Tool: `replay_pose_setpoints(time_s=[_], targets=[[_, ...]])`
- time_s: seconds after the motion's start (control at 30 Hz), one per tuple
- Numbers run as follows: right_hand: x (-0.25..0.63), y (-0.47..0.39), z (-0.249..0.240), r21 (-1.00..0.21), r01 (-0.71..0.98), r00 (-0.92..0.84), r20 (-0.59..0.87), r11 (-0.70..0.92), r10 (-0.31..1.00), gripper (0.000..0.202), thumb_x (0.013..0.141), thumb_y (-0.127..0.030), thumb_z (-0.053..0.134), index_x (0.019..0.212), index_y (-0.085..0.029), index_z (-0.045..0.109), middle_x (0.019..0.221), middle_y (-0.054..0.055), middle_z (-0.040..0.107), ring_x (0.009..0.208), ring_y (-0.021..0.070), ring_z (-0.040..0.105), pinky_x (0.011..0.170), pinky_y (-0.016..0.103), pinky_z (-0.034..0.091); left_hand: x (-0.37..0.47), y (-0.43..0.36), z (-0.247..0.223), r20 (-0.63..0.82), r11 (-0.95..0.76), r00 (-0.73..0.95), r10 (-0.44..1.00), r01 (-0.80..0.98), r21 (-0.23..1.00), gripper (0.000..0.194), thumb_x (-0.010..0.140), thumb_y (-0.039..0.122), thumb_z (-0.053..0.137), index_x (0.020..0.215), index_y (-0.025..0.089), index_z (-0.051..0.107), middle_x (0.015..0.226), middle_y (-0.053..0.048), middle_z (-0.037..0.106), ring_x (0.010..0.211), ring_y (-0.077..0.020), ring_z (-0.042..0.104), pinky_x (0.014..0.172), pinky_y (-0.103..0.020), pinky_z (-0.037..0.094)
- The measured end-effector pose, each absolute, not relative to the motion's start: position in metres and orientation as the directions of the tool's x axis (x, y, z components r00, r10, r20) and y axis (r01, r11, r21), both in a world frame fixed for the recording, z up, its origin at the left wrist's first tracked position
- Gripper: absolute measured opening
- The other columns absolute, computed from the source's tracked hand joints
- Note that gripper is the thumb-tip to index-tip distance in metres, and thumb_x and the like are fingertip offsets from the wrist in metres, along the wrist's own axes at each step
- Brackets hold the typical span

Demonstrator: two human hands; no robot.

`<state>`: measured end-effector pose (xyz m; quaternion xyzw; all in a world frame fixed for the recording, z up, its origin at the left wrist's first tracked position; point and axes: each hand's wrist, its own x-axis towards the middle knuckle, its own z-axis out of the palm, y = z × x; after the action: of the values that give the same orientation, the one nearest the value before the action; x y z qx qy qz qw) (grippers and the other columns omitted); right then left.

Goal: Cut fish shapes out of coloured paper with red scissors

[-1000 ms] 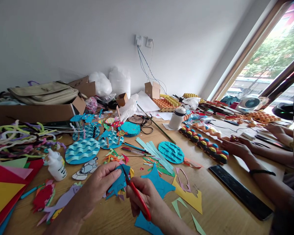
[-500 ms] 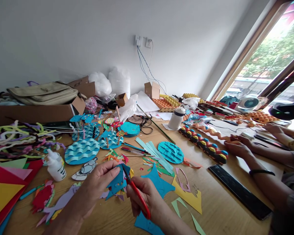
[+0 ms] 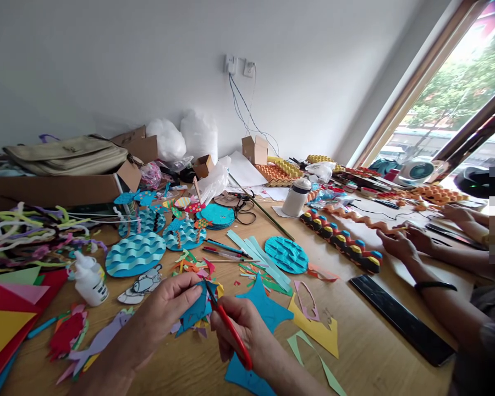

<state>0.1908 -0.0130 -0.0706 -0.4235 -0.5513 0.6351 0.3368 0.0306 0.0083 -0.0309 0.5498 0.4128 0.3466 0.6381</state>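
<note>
My left hand point(image 3: 175, 300) pinches a small piece of blue paper point(image 3: 196, 308) between thumb and fingers. Red-handled scissors point(image 3: 236, 335) are in my right hand point(image 3: 241, 327), their blades against the upper edge of that piece. Beneath and to the right lies a larger blue paper offcut point(image 3: 262, 302) with pointed corners; another blue sheet point(image 3: 245, 377) shows below my right wrist. Just behind my hands are colourful paper scraps point(image 3: 190, 267). A drawn paper fish point(image 3: 142, 285) lies left of them.
Glue bottles point(image 3: 91, 280), cut-out paper fish point(image 3: 101, 338) and coloured sheets point(image 3: 8, 313) are at left. Blue wavy discs point(image 3: 135, 253) stand behind. At right lie a yellow offcut point(image 3: 317, 327), a black phone-like slab point(image 3: 400, 319) and painted egg-carton strips point(image 3: 340, 242); a co-worker's hands point(image 3: 400, 242) hold an orange strip.
The view has shifted slightly, so most things sit a little further left. The scissor blades remain at the blue paper, and both hands keep their grip. The co-worker's hands have moved slightly.
</note>
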Motion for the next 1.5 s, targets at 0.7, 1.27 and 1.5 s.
replay_pose_setpoints(time_s=[0.7, 1.27, 1.5], targets=[[0.193, -0.007, -0.075, -0.962, 0.118, -0.423, -0.274, -0.248, 0.864, 0.04, 0.075, -0.055, 0.051, 0.066, -0.016, 0.048, 0.04, -0.006, 0.043, 0.033, 0.0063, 0.042, 0.033, 0.015, 0.03, 0.025, 0.014, -0.027, -0.235, 0.23, 0.24, 0.942, 0.047, 0.972, 0.02, 0.07, 0.037, 0.062, 0.073, 0.017, 0.061, 0.062, 0.003, 0.057, 0.057, -0.0119, 0.047, 0.054, -0.022, 0.038], [0.181, 0.008, -0.049, -0.986, -0.166, -0.148, -0.006, -0.03, 0.989, 0.028, 0.057, -0.028, 0.068, 0.068, -0.019, 0.043, 0.063, -0.004, 0.049, 0.055, 0.0086, 0.043, 0.05, 0.021, 0.034, 0.043, 0.014, -0.04, -0.121, 0.128, 0.16, 0.98, -0.033, 0.991, 0.018, 0.064, 0.033, 0.067, 0.065, 0.018, 0.057, 0.06, 0.005, 0.051, 0.055, -0.0108, 0.044, 0.051, -0.021, 0.034], [0.181, 0.006, -0.051, -0.972, -0.233, -0.102, -0.018, -0.042, 0.995, 0.027, 0.056, -0.028, 0.066, 0.069, -0.019, 0.044, 0.061, -0.005, 0.047, 0.053, 0.008, 0.043, 0.051, 0.021, 0.035, 0.05, 0.014, -0.049, -0.144, 0.151, 0.178, 0.974, -0.03, 0.988, 0.029, 0.061, 0.043, 0.069, 0.074, 0.018, 0.062, 0.069, 0.001, 0.06, 0.066, -0.0153, 0.053, 0.058, -0.023, 0.039]])
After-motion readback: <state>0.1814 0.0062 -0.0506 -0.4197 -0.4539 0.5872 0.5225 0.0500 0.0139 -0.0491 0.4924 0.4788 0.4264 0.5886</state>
